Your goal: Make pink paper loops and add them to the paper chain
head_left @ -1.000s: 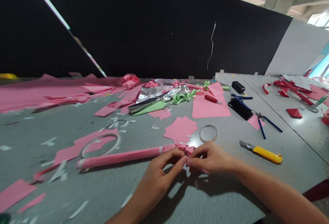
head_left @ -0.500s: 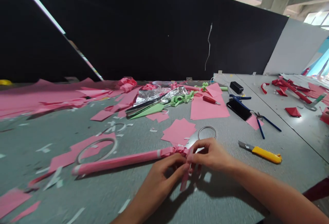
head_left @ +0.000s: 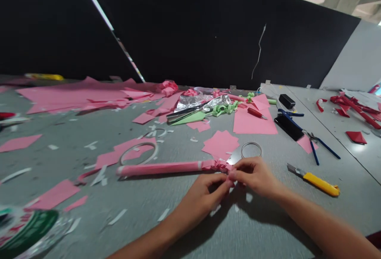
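Note:
My left hand [head_left: 200, 197] and my right hand [head_left: 258, 176] meet fingertip to fingertip over the table. Both are closed in a pinch on a small pink paper strip [head_left: 229, 180], mostly hidden by the fingers. Right behind them lies the crumpled, knotted end of a long pink paper roll [head_left: 166, 167], which stretches away to the left with a whitish band near that end. A tape ring [head_left: 251, 144] stands just beyond my right hand. Behind the roll is a stack of pink paper squares [head_left: 220, 143].
To the right lie a yellow utility knife [head_left: 321, 183] with its blade out, blue-handled pliers [head_left: 323, 146] and a black phone [head_left: 288, 127]. A larger tape ring [head_left: 153, 154] is by the roll's left end. Tape scraps litter the left side, with a green-labelled bottle [head_left: 35, 227] in front.
The view has swung left, bringing the bottle in. My fingertips have drawn closer together, and the strip that hung below them is now mostly covered.

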{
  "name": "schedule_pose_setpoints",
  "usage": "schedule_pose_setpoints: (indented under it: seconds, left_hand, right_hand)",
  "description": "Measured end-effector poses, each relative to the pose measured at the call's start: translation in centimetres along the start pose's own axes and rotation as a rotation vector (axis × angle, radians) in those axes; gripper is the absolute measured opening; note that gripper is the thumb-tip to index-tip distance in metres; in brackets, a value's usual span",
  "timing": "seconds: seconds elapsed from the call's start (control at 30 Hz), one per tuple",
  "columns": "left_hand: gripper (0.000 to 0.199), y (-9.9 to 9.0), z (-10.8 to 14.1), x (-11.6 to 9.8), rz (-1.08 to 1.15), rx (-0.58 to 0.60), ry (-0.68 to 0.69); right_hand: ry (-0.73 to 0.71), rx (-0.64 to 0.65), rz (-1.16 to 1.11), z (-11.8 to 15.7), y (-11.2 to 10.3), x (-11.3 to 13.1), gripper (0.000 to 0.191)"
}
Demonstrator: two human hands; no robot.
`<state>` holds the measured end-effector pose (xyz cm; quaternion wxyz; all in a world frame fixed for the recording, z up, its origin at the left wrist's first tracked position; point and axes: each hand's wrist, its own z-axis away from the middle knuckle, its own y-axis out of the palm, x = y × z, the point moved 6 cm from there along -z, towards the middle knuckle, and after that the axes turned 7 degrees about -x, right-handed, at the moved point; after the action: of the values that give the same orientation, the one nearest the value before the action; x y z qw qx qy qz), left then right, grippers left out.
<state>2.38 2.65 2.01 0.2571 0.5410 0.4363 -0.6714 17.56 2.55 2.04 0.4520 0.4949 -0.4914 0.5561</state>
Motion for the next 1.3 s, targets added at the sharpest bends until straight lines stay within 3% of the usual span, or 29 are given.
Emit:
schedule_pose_setpoints:
  seconds: [0.17,0.27,0.37,0.6,0.83,1.3]
  left_hand:
    - [0.052,-0.4,-0.1,-0.2,0.131,-0.073,-0.063]
    - [0.043,-0.5,-0.2,-0.6,0.172,-0.088,-0.057]
    - [0.036,-0.6,-0.2,-1.1,0.181,-0.106,-0.004]
    - [0.028,-0.5,0.2,-1.3,0.079,-0.132,0.138]
    - [0.035,-0.4,0.5,-1.3,-0.08,-0.123,0.251]
    - [0.035,-0.3,0.7,-1.4,-0.205,-0.146,0.333]
  right_hand:
    - [-0.365,-0.261,0.321,1.0,-1.8,3.0,0.014]
    - [-0.585,-0.258,0.462,2.1,-1.6,4.7,0.014]
    - [-0.685,-0.19,0.55,2.6,-0.9,5.1,0.014]
    - [-0.691,-0.132,0.602,2.6,-0.2,4.4,0.019]
    - [-0.679,-0.157,0.595,2.6,-0.2,4.3,0.017]
    - [-0.674,-0.189,0.602,2.8,-0.2,4.6,0.016]
